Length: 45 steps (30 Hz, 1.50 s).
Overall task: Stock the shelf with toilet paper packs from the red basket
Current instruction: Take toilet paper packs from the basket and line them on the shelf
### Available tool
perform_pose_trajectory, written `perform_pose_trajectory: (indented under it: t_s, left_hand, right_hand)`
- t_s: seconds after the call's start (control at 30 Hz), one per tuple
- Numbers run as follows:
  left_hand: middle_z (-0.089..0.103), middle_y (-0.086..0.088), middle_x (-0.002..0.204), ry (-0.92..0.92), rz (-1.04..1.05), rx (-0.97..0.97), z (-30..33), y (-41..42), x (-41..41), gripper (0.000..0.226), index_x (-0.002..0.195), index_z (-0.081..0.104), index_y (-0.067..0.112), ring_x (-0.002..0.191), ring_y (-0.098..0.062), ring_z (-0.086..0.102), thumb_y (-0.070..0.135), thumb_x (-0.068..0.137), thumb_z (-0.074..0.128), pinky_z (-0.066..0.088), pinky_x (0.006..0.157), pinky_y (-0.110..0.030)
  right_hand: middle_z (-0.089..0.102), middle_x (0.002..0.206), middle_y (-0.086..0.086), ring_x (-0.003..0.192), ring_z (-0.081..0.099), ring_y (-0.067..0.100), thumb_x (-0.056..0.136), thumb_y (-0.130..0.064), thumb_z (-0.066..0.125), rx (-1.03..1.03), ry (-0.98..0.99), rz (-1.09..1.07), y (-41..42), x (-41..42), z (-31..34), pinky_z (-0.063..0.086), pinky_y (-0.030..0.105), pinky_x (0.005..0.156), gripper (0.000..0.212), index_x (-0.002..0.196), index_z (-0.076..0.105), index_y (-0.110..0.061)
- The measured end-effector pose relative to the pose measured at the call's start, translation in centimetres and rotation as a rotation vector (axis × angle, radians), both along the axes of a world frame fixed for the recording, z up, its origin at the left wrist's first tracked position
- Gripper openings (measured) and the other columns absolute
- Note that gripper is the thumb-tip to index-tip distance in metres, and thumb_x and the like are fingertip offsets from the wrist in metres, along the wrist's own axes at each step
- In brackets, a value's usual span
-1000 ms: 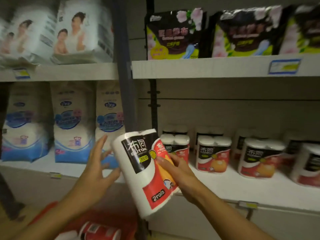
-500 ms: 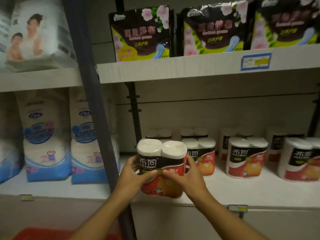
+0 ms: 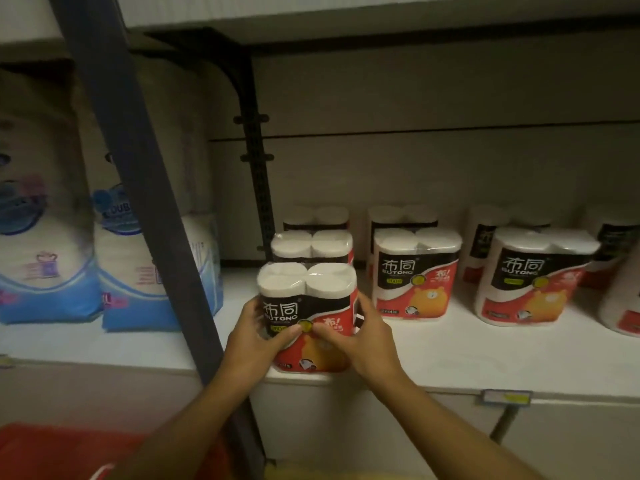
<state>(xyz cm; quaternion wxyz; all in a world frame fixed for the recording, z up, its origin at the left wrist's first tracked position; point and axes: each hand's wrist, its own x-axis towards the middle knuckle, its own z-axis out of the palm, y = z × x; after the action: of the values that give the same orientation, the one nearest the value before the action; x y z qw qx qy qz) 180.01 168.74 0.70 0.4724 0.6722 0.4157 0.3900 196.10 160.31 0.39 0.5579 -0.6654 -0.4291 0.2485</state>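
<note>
A two-roll toilet paper pack (image 3: 306, 299) with a black, red and white wrapper stands upright at the front edge of the white shelf (image 3: 450, 355). My left hand (image 3: 254, 336) grips its left side and my right hand (image 3: 356, 336) grips its right side, thumbs on the front label. Right behind it stands another identical pack (image 3: 311, 245). The red basket (image 3: 59, 452) shows at the bottom left, partly hidden by my left arm.
Several matching packs, such as one pack (image 3: 415, 271) and a further pack (image 3: 533, 275), stand in rows to the right. A dark upright post (image 3: 138, 188) crosses the left of the bay. Blue and white bags (image 3: 45, 237) fill the left shelf. A price tag (image 3: 505, 398) hangs on the shelf edge.
Both hands turned the pack upright, carried it forward and set its base on the shelf's front edge. The view has closed in on the lower shelf.
</note>
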Motion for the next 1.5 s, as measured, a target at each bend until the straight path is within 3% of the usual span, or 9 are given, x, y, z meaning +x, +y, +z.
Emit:
perform_pose_trajectory:
  t_s: [0.07, 0.2, 0.47, 0.7, 0.77, 0.87, 1.0, 1.3, 1.5]
  left_hand:
    - [0.049, 0.013, 0.123, 0.031, -0.018, 0.01, 0.0, 0.2, -0.4, 0.079, 0.138, 0.035, 0.026, 0.115, -0.007, 0.049, 0.024, 0.072, 0.079, 0.044, 0.093, -0.025]
    - [0.049, 0.023, 0.113, 0.008, -0.048, -0.012, -0.1, 0.1, -0.5, 0.072, 0.127, 0.033, 0.034, 0.102, 0.006, 0.05, 0.017, 0.073, 0.078, 0.043, 0.074, -0.007]
    - [0.046, 0.017, 0.123, 0.043, -0.026, 0.018, -0.6, -0.5, -0.7, 0.084, 0.142, 0.028, 0.03, 0.113, -0.004, 0.049, 0.034, 0.073, 0.076, 0.045, 0.088, -0.02]
    - [0.05, 0.012, 0.123, 0.023, -0.027, -0.032, -0.2, -0.8, -0.5, 0.082, 0.14, 0.029, 0.028, 0.108, -0.006, 0.053, 0.029, 0.074, 0.077, 0.047, 0.095, -0.029]
    - [0.05, 0.01, 0.125, 0.022, -0.037, -0.044, -0.1, -1.0, -0.4, 0.082, 0.14, 0.028, 0.027, 0.109, -0.005, 0.053, 0.025, 0.075, 0.077, 0.049, 0.09, -0.023]
    - [0.047, 0.011, 0.125, 0.017, -0.065, -0.045, -0.1, -1.3, -0.4, 0.081, 0.141, 0.026, 0.026, 0.109, -0.002, 0.051, 0.015, 0.078, 0.075, 0.048, 0.076, -0.011]
    - [0.047, 0.009, 0.129, 0.024, -0.064, -0.06, -0.3, -0.9, -0.5, 0.083, 0.143, 0.024, 0.026, 0.117, -0.008, 0.048, 0.016, 0.078, 0.075, 0.046, 0.095, -0.027]
    - [0.047, 0.012, 0.124, 0.035, -0.079, -0.057, -0.2, -0.4, -0.2, 0.081, 0.142, 0.025, 0.027, 0.119, -0.01, 0.048, 0.018, 0.078, 0.075, 0.045, 0.101, -0.035]
    - [0.048, 0.01, 0.132, 0.092, -0.08, -0.039, -0.2, -0.4, -0.5, 0.093, 0.14, 0.022, 0.032, 0.124, -0.011, 0.048, 0.027, 0.068, 0.082, 0.043, 0.106, -0.041]
  right_hand:
    - [0.053, 0.128, -0.014, 0.112, 0.052, 0.006, 0.064, -0.046, 0.081, -0.02, -0.015, 0.016, 0.0, -0.2, 0.0, 0.05, 0.034, 0.097, 0.087, 0.138, 0.036, -0.034]
    - [0.054, 0.132, -0.008, 0.107, 0.051, 0.004, 0.065, -0.044, 0.082, -0.035, -0.036, 0.007, -0.2, -0.3, -0.1, 0.05, 0.031, 0.095, 0.088, 0.138, 0.035, -0.031]
    - [0.053, 0.131, -0.011, 0.11, 0.052, 0.004, 0.066, -0.046, 0.079, -0.036, -0.046, 0.048, -0.6, -0.4, -0.2, 0.051, 0.033, 0.096, 0.088, 0.14, 0.033, -0.032]
    - [0.046, 0.119, -0.023, 0.103, 0.049, -0.003, 0.073, -0.038, 0.078, -0.042, -0.023, 0.09, -1.6, -0.6, 0.3, 0.044, 0.005, 0.07, 0.083, 0.142, 0.031, -0.033]
    - [0.045, 0.117, -0.024, 0.103, 0.049, -0.003, 0.074, -0.035, 0.078, -0.06, -0.032, 0.1, -1.8, -0.6, 0.7, 0.046, 0.007, 0.072, 0.084, 0.143, 0.03, -0.032]
    - [0.046, 0.125, -0.016, 0.119, 0.05, 0.008, 0.076, -0.031, 0.077, -0.093, -0.029, 0.086, -1.9, -0.5, 0.8, 0.048, 0.028, 0.095, 0.085, 0.145, 0.025, -0.029]
    - [0.048, 0.142, -0.004, 0.128, 0.05, 0.018, 0.079, -0.031, 0.074, -0.119, 0.005, 0.079, -1.9, -0.6, 0.5, 0.046, 0.035, 0.1, 0.079, 0.143, 0.029, -0.029]
    - [0.049, 0.141, -0.003, 0.127, 0.051, 0.02, 0.08, -0.03, 0.073, -0.109, -0.009, 0.072, -1.5, -0.5, 0.2, 0.046, 0.036, 0.1, 0.075, 0.142, 0.031, -0.028]
    - [0.052, 0.128, -0.006, 0.112, 0.053, 0.009, 0.078, -0.023, 0.077, -0.084, -0.039, 0.102, -1.5, -0.2, -0.2, 0.046, 0.021, 0.088, 0.081, 0.143, 0.029, -0.028]
